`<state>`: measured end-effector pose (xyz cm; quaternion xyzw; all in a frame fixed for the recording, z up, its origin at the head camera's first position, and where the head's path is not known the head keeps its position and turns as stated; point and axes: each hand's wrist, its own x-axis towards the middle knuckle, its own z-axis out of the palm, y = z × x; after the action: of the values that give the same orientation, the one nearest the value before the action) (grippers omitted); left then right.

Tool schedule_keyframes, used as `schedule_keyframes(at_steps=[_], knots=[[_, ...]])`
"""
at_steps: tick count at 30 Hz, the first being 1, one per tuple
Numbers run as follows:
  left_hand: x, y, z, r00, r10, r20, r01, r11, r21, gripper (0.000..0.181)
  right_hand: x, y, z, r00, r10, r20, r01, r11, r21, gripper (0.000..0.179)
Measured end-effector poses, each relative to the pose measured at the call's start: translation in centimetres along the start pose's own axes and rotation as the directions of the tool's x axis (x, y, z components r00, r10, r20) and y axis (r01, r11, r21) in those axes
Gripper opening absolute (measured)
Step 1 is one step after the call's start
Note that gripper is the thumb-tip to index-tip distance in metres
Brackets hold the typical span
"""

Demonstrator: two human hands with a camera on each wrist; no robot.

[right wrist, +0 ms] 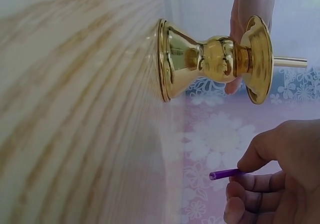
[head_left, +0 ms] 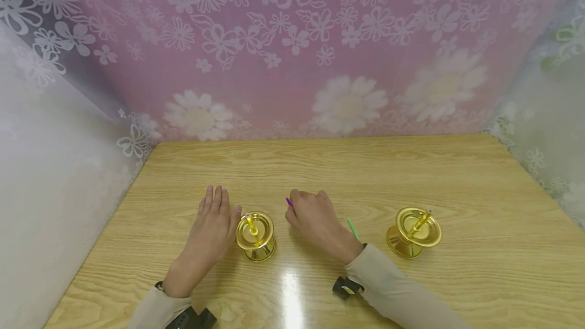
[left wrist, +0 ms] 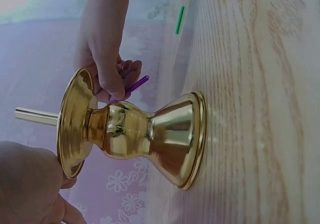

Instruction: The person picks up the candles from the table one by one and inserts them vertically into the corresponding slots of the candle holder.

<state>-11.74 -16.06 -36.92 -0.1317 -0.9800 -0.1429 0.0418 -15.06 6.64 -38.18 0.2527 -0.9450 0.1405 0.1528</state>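
My right hand (head_left: pixel 315 217) pinches a short purple stick (right wrist: pixel 224 174) between thumb and fingers, above the table to the right of the nearer gold candle holder (head_left: pixel 258 253). That holder stands upright, with a round dish on a waisted foot and a thin gold tube rising from the dish's middle. My left hand (head_left: pixel 212 225) is just left of it, fingers straight and pointing away from me, with the thumb by the dish rim. Whether the thumb touches the rim, I cannot tell. Beyond my right wrist lies a green stick (head_left: pixel 352 228), partly hidden from the head view by the arm.
A second gold candle holder (head_left: pixel 404 242) stands to the right, past my right forearm. The wooden table (head_left: pixel 493 192) meets a pink flowered cloth (head_left: pixel 274 75) at its back edge. Pale flowered cloth also hangs at both sides.
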Motion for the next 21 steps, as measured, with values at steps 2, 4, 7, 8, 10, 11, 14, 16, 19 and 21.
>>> schedule_keyframes(at_steps=[2,4,7,8,10,11,14,16,19,21], knots=[[-0.02,-0.01,0.0,1.0,0.002,-0.003,-0.002,1.0,0.0,0.062,0.05,-0.1,-0.08,1.0,-0.008,-0.008,0.008,1.0,0.005,0.032],[-0.02,-0.02,0.02,1.0,0.005,-0.005,-0.005,1.0,0.001,0.062,0.09,-0.19,-0.15,1.0,-0.017,-0.016,0.017,1.0,0.003,0.032],[-0.01,-0.02,0.03,1.0,0.005,-0.007,-0.005,1.0,0.004,0.062,0.16,-0.3,-0.22,0.999,-0.028,-0.037,0.028,1.0,-0.004,0.031],[-0.01,-0.02,0.03,1.0,0.005,-0.008,-0.005,1.0,0.004,0.062,0.18,-0.33,-0.24,0.999,-0.032,-0.043,0.031,0.999,-0.006,0.031],[-0.01,-0.02,0.02,1.0,0.003,-0.007,-0.003,1.0,0.005,0.062,0.21,-0.38,-0.27,0.998,-0.038,-0.055,0.037,0.999,-0.011,0.031],[-0.01,-0.02,0.01,1.0,0.003,-0.008,-0.003,1.0,0.006,0.062,0.22,-0.41,-0.3,0.997,-0.04,-0.06,0.039,0.999,-0.014,0.03],[-0.02,-0.03,-0.03,1.0,0.004,-0.009,-0.004,1.0,0.008,0.062,0.26,-0.48,-0.35,0.996,-0.046,-0.073,0.046,0.999,-0.013,0.026],[-0.03,-0.03,-0.04,1.0,0.005,-0.01,-0.005,1.0,0.009,0.062,0.29,-0.54,-0.39,0.995,-0.05,-0.081,0.049,0.999,-0.013,0.023],[-0.03,-0.02,-0.03,1.0,0.007,-0.011,-0.007,1.0,0.013,0.062,0.31,-0.64,-0.47,0.994,-0.052,-0.092,0.052,0.999,-0.006,0.02],[-0.01,-0.01,-0.02,1.0,0.005,-0.008,-0.005,1.0,0.013,0.062,0.33,-0.73,-0.53,0.994,-0.053,-0.097,0.052,0.999,-0.006,0.019]])
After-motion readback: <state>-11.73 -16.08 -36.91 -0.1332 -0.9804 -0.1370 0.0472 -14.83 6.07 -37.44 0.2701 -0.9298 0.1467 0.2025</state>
